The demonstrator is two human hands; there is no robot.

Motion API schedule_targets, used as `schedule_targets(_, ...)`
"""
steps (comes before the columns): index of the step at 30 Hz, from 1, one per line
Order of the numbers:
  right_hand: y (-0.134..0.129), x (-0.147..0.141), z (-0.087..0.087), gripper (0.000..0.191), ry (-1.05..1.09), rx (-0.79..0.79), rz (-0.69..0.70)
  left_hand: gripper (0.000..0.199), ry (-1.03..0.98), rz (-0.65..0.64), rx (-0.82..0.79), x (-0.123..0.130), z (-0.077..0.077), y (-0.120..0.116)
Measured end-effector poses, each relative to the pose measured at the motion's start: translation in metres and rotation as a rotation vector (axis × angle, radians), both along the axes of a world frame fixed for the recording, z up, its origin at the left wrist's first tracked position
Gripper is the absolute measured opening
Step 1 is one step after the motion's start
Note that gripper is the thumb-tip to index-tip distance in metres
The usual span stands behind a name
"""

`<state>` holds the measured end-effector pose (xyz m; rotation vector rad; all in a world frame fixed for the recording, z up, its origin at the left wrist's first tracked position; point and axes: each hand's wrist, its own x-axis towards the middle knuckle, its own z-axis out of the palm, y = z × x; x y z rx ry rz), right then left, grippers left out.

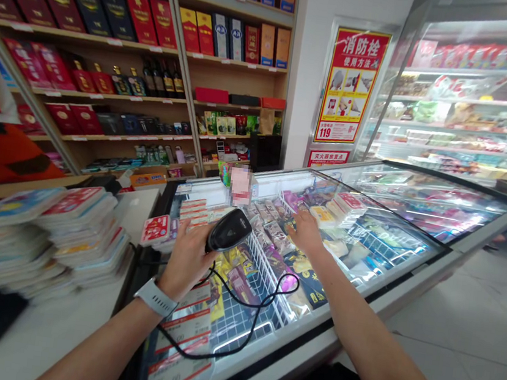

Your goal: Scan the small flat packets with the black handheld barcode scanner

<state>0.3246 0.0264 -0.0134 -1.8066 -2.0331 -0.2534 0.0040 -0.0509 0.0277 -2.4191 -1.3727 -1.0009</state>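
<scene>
My left hand (187, 256), with a pale watch on its wrist, is closed around a black handheld scanner (230, 230). The scanner's black cable (233, 357) loops over the glass top of a chest freezer (273, 334). My right hand (304, 230) reaches over the freezer glass, its fingers spread above packaged goods that show beneath. I see nothing held in it. Just left of the scanner hand lies a red and white pack (155, 230). Red-edged price tags (184, 335) lie along the freezer's near left part. A blurred patch hides a small colourful item beyond the scanner.
Tall stacks of flat packs (86, 231) stand on a white counter (141, 201) at the left. Shelves of boxes and bottles (115, 40) line the back. A person in orange (13, 151) is at far left; another person is at far right, near the refrigerated shelves (471, 72).
</scene>
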Motion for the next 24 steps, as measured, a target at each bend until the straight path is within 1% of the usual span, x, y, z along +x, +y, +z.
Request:
schedule_targets(4,0.003,-0.017,-0.004,0.042,-0.021,0.01,0.181,0.037,-0.012,-0.004,-0.003,0.001,0.002,-0.002)
schedule_targets(8,0.004,-0.041,-0.006,0.039,-0.045,0.031,0.393,0.036,-0.043,-0.015,-0.001,0.003,0.003,-0.004)
schedule_targets(13,0.008,-0.082,-0.002,0.036,-0.011,0.058,0.693,0.031,-0.067,-0.042,-0.015,0.004,0.006,-0.008)
schedule_targets(14,0.01,-0.091,-0.002,0.033,0.005,0.053,0.735,0.03,-0.069,-0.044,-0.015,0.005,0.006,-0.008)
schedule_targets(16,0.015,-0.112,-0.001,0.026,0.066,0.017,0.77,0.032,-0.07,-0.046,-0.014,0.005,0.007,-0.008)
schedule_targets(18,0.021,-0.133,-0.001,0.03,0.142,-0.018,0.816,0.036,-0.071,-0.05,-0.002,0.005,0.008,-0.008)
schedule_targets(20,0.025,-0.152,0.001,0.038,0.193,-0.041,0.9,0.04,-0.076,-0.053,0.011,0.006,0.008,-0.008)
schedule_targets(22,0.029,-0.17,0.005,0.043,0.182,-0.056,0.978,0.039,-0.082,-0.058,0.018,0.006,0.007,-0.007)
schedule_targets(24,0.031,-0.184,0.011,0.043,0.164,-0.045,1.045,0.037,-0.083,-0.061,0.016,0.005,0.005,-0.006)
